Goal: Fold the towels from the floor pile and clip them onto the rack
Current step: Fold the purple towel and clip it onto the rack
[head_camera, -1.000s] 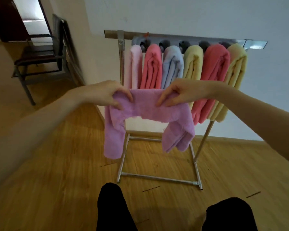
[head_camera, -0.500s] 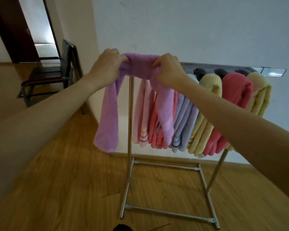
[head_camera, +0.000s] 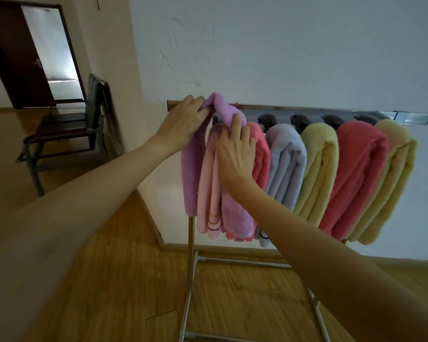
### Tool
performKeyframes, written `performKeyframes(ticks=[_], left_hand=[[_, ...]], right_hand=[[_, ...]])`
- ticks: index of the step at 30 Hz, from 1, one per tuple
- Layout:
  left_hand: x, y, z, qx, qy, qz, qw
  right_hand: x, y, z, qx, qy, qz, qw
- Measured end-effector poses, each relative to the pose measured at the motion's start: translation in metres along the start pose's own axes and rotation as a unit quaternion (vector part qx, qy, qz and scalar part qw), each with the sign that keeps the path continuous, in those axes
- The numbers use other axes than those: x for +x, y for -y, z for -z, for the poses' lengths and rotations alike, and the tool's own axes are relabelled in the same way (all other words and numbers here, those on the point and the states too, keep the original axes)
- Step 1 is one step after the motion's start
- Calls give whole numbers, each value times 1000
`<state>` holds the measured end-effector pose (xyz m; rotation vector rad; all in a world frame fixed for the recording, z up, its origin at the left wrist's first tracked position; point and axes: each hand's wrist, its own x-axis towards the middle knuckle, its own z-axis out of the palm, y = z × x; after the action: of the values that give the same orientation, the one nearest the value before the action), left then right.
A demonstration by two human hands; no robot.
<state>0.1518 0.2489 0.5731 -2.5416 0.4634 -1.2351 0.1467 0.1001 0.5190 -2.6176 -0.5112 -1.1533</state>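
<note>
Clipping well means keeping the fold of the soft lilac terry towel [head_camera: 195, 164] right at the clip on the grey metal rack bar [head_camera: 307, 112], at its left end, before letting go. On the left side, the left hand [head_camera: 183, 122] pinches the fold's top with curled fingers. Just beside it, the right hand [head_camera: 235, 151] has its grip on the other side, fingers bent over the cloth. The towel hangs doubled, its two ends falling around a pale pink folded towel [head_camera: 208, 183].
</note>
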Motion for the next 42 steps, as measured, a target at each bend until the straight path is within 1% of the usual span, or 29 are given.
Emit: performKeyframes(ticks=[2, 5, 9, 12, 14, 16, 17, 18, 19, 21, 22, 24, 26, 27, 28, 29, 31, 32, 33, 34, 35, 37, 38, 40, 42], left_hand=[[1, -2, -5, 13, -20, -38, 999], [0, -8, -6, 22, -10, -60, 998], [-8, -13, -11, 21, -5, -81, 996], [-26, -14, -22, 33, -2, -62, 998], [-44, -18, -29, 29, -13, -40, 999], [-60, -23, -36, 5, -37, -31, 999], [-69, -27, -41, -15, -51, -25, 998], [-77, -30, -47, -49, -64, -7, 997], [-84, -35, -51, -103, -72, 29, 992], [-98, -45, -58, -211, -68, 147, 964], [-104, -48, -64, -235, -46, 203, 949], [-118, -50, -82, -252, 50, 275, 927], [-130, -45, -100, -268, 165, 298, 901], [-135, -42, -106, -281, 208, 310, 884], [-139, -41, -111, -296, 226, 333, 866], [-142, -40, -115, -308, 219, 361, 853], [-145, -43, -118, -312, 157, 424, 836], [-146, -46, -118, -312, 127, 442, 832], [-147, -52, -116, -321, 115, 436, 833], [-148, -58, -116, -342, 123, 411, 836], [-149, -66, -115, -367, 144, 379, 837], [-152, -82, -112, -390, 181, 336, 838], [-152, -90, -112, -392, 183, 331, 839], [-149, -102, -114, -378, 164, 346, 843], [-144, -113, -117, -351, 140, 374, 847]], right_hand=[[-6, -4, -9, 2, -10, 10, 1000], [-15, -10, -23, 25, -21, 37, 999], [-26, -18, -36, 67, 6, 53, 996], [-35, -28, -47, 188, 57, 60, 979], [-43, -37, -46, 211, 59, 64, 974], [-47, -43, -45, 248, 54, 63, 965], [-48, -46, -47, 249, 50, 71, 965], [-49, -47, -49, 235, 66, 93, 965], [-50, -50, -53, 229, 91, 102, 964], [-52, -53, -59, 242, 107, 81, 961], [-56, -55, -62, 248, 107, 74, 960], [-66, -57, -68, 227, 108, 75, 965], [-76, -60, -78, 214, 117, 75, 967], [-80, -62, -83, 190, 118, 90, 971], [-83, -63, -86, 171, 123, 95, 973], [-86, -63, -88, 161, 127, 92, 974], [-91, -64, -90, 153, 107, 92, 978], [-93, -65, -90, 144, 93, 95, 981], [-95, -67, -90, 138, 101, 96, 981], [-98, -68, -90, 140, 122, 88, 979], [-102, -69, -89, 149, 144, 81, 975], [-109, -73, -87, 170, 147, 78, 971], [-113, -75, -85, 179, 151, 79, 969], [-120, -78, -83, 211, 166, 83, 960], [-126, -78, -80, 234, 151, 81, 957]])
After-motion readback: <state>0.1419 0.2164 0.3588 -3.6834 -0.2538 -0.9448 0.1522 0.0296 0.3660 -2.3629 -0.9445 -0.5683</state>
